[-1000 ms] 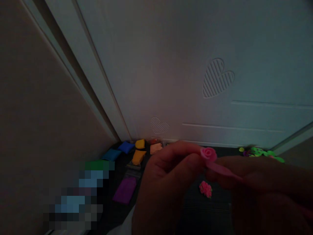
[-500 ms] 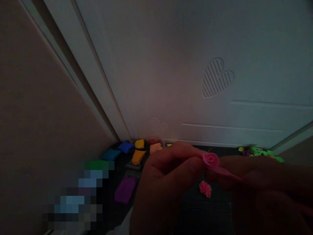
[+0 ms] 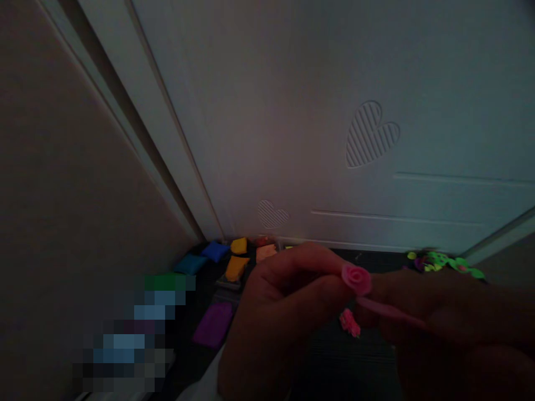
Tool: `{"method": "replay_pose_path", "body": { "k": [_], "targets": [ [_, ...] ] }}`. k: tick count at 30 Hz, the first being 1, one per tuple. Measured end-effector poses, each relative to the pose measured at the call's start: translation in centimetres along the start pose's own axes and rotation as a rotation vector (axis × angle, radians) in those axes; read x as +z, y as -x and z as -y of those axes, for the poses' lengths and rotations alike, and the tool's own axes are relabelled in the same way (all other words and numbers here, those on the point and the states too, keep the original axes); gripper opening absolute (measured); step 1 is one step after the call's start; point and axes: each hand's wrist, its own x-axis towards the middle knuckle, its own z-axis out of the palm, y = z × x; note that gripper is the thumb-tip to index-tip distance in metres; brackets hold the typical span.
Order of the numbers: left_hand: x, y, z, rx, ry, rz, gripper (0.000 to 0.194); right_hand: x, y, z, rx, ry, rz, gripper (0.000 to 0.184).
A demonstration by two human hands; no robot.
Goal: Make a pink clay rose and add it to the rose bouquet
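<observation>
The left hand (image 3: pixel 288 312) is curling in a nearly closed pinch, thumb and forefinger gripping the edge of a small pink rose (image 3: pixel 356 278), which is sitting between the two hands, above a dark, faintly lined surface (image 3: pixel 355 362). The right hand (image 3: pixel 451 312) is bending its fingers closely around a thin, flat pink strip (image 3: pixel 388 311); deep shadow is hiding much of its thumb side. The strip, smooth and ribbon-like, is slanting from just below the rose into the right hand, and whether the two are joining is hard to tell. The rose is showing a tight spiral of soft, matte layers with a rounded outer rim. Just beyond, a ruffled, brighter pink flower cluster (image 3: pixel 349 323) is lying on the surface, the hands crowding close around it in view. A flat purple packet (image 3: pixel 214 324) is resting left of the left hand, with orange (image 3: pixel 236 269), yellow (image 3: pixel 239 245), blue (image 3: pixel 215 250) and teal (image 3: pixel 191 263) pieces lying farther back, and a peach piece (image 3: pixel 266 253) partly hiding behind the knuckles. Rounded green pieces (image 3: pixel 443 260) are gathering at the far right. Behind everything, a pale panel (image 3: pixel 292 111) is rising, bearing ribbed, embossed hearts (image 3: pixel 370 136).
</observation>
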Motion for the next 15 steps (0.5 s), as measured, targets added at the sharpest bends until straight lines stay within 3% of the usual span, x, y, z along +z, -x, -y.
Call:
{"method": "replay_pose_path", "body": {
  "k": [6, 10, 15],
  "targets": [
    [0.25, -0.12, -0.10, -0.010, -0.038, -0.054, 0.011, 1.07, -0.10, -0.04, -0.031, -0.031, -0.135, 0.023],
    [0.35, 0.03, -0.26, -0.033, -0.026, -0.108, 0.008, 0.86, -0.02, 0.21, -0.059, -0.014, -0.091, 0.026],
    [0.12, 0.01, -0.12, -0.037, 0.044, -0.028, 0.006, 0.86, 0.06, 0.70, -0.030, -0.026, -0.140, 0.022]
  ]
}}
